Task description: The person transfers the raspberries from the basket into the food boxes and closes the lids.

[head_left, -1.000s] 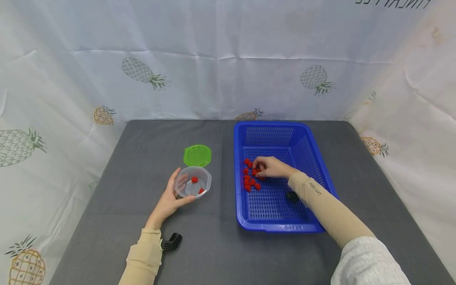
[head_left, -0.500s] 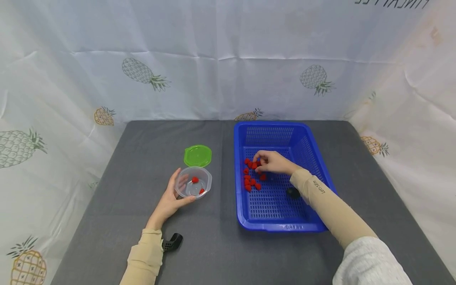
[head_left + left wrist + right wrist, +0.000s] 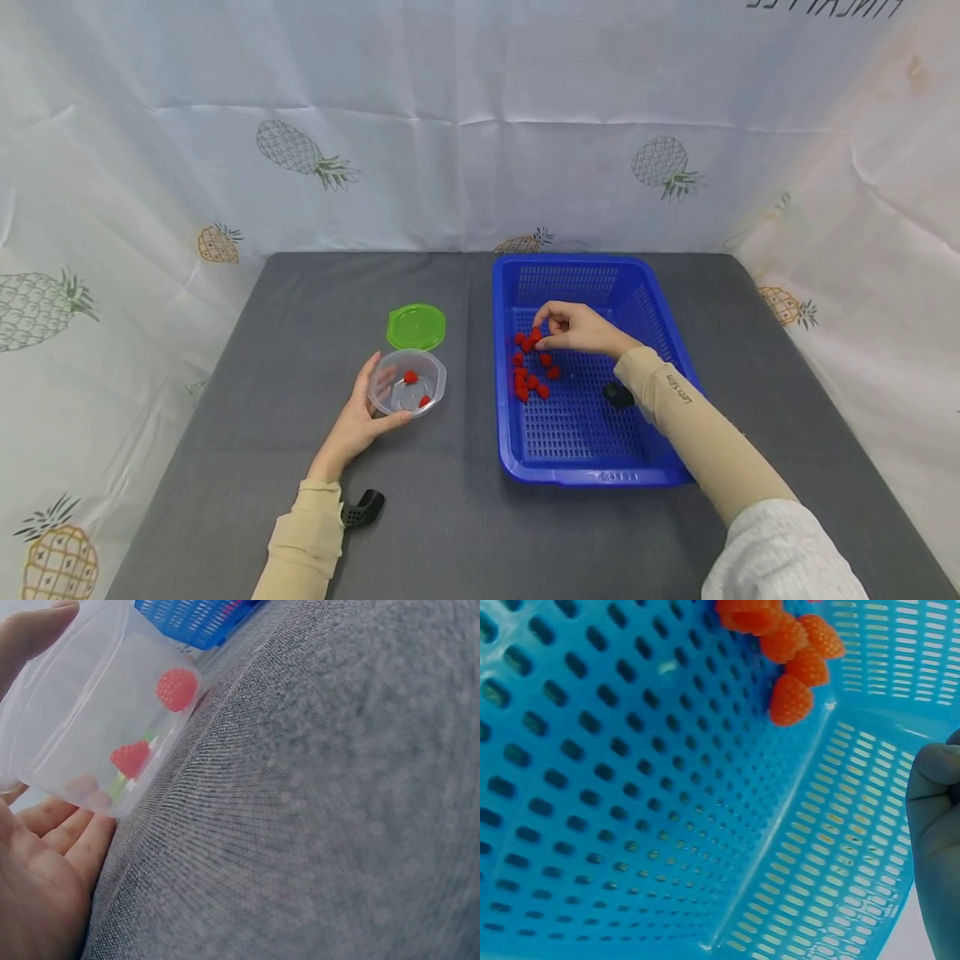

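Observation:
My left hand [image 3: 352, 425] grips a clear plastic tub [image 3: 392, 401], thumb at its near rim and fingers round the far side. Two red raspberries [image 3: 177, 689] lie inside the tub. Over the blue basket [image 3: 504, 433], my right hand [image 3: 581, 330] pinches a raspberry [image 3: 536, 333] between thumb and fingertips. Several more raspberries [image 3: 532, 382] lie along the basket's left side. In the right wrist view, part of the right hand [image 3: 939, 825] shows at the edge, the held berry out of sight.
A green lid [image 3: 416, 327] lies flat on the grey table [image 3: 420, 533], just behind the tub. Black wrist mounts show at both wrists, the left one [image 3: 363, 509] above the table. White pineapple-print cloth [image 3: 465, 183] hangs behind and at both sides.
My right hand has moved toward the back of the basket and slightly up, with the pinched raspberry moving along. The left hand and tub have stayed put.

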Demonstrator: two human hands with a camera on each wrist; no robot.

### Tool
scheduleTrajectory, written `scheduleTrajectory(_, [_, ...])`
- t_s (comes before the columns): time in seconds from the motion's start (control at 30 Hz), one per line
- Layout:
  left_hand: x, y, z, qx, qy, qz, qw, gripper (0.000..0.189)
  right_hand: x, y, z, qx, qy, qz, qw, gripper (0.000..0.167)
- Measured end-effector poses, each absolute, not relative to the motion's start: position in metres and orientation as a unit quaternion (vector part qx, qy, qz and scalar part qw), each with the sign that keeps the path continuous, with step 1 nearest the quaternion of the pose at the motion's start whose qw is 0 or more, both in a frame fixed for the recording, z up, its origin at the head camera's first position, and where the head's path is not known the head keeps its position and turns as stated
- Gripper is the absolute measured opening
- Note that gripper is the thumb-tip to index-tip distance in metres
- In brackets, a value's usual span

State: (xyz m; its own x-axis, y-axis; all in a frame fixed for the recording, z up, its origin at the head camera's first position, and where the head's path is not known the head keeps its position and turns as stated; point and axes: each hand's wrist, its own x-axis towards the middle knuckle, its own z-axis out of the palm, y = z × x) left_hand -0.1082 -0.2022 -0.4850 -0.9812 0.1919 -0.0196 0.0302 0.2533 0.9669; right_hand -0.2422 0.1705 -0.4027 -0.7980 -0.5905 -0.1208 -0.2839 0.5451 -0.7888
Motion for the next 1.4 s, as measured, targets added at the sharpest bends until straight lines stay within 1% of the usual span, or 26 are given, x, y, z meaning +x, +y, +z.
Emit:
scheduleTrajectory(0.33, [-0.108,-0.202,-0.485,0.073,0.787,0.609,0.064,0.105,-0.239,0.166,-0.383,-0.28,0.858,-0.399,0.161,0.024])
scheduleTrajectory(0.6, [-0.108,-0.203,-0.485,0.07,0.783,0.614,0.067,0.105,-0.234,0.158,-0.365,-0.297,0.844,-0.418,0.156,0.027])
scheduleTrajectory(1.03, [-0.108,-0.202,-0.485,0.064,0.788,0.609,0.066,0.105,-0.223,0.133,-0.343,-0.364,0.804,-0.446,0.148,0.027])
scheduleTrajectory(1.4, [-0.107,-0.202,-0.484,0.064,0.785,0.612,0.066,0.105,-0.22,0.114,-0.335,-0.37,0.78,-0.485,0.142,0.028])
